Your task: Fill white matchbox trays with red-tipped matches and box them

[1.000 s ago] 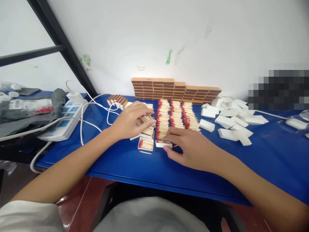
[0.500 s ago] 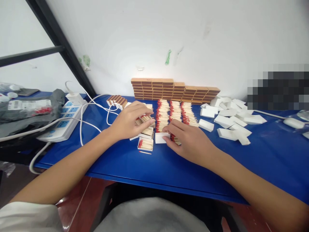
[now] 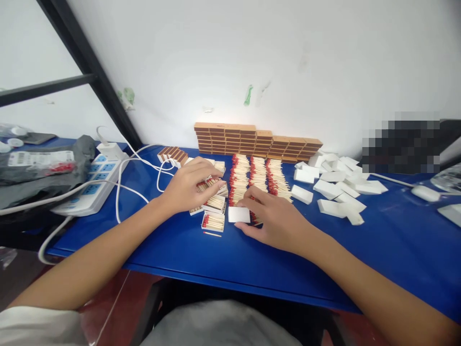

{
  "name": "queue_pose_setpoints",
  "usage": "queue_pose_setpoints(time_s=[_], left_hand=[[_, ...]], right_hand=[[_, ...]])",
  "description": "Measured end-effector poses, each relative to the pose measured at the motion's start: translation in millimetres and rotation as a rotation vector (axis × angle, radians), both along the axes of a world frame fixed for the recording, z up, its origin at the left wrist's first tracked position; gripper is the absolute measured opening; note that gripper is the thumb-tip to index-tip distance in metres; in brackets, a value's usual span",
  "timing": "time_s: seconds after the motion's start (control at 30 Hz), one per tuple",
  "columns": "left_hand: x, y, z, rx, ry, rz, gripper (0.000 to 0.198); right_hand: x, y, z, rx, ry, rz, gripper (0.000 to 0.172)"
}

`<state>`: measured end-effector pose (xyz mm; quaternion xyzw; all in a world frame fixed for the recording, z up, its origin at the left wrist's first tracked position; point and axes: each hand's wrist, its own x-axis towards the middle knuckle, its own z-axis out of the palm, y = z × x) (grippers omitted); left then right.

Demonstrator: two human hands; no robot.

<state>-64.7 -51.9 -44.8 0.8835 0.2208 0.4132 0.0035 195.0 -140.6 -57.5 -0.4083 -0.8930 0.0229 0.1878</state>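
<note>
My left hand [image 3: 187, 185] rests curled over a cluster of filled matchbox trays [image 3: 215, 203], fingers closed on a small bunch of matches. My right hand [image 3: 270, 216] pinches a white matchbox tray [image 3: 239, 214] at the near end of three rows of red-tipped matches [image 3: 256, 175]. One filled tray [image 3: 213, 222] lies nearest me, with a single loose match [image 3: 212, 234] in front of it. All of this lies on the blue table [image 3: 201, 250].
A wall of stacked brown matchbox sleeves [image 3: 252, 142] stands against the white wall. A few more sleeves [image 3: 173, 154] lie at its left. Several empty white trays [image 3: 336, 185] are scattered right. A power strip [image 3: 94, 185] with white cables and a grey bag [image 3: 39, 168] lie left.
My right hand has lifted the white tray from lying flat against the match rows to tipped with its blank side toward me. My left hand stays on the filled trays.
</note>
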Motion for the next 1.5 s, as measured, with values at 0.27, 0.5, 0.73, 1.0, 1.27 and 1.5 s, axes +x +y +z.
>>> queue_pose_setpoints(time_s=[0.27,0.5,0.73,1.0,1.27,1.5], left_hand=[[1,2,-0.7,-0.012,-0.002,0.005,0.013],[-1,2,-1.6,-0.013,-0.001,0.014,0.013],[-2,4,-2.1,-0.004,-0.006,0.006,0.012],[-2,3,-1.4,0.004,0.018,-0.005,0.013],[-1,0,1.7,-0.05,0.067,-0.081,0.02],[-5,-3,9.7,-0.137,0.227,-0.192,0.038]], right_hand=[[3,2,-2.6,0.044,0.061,0.004,0.025],[4,3,1.1,0.022,0.093,0.017,0.026],[7,-9,31.3,-0.297,0.237,0.057,0.017],[-2,-33,35.4,-0.564,0.03,0.09,0.022],[16,-10,46.3,-0.452,0.077,0.006,0.022],[129,44,47.3,-0.018,-0.151,-0.777,0.049]])
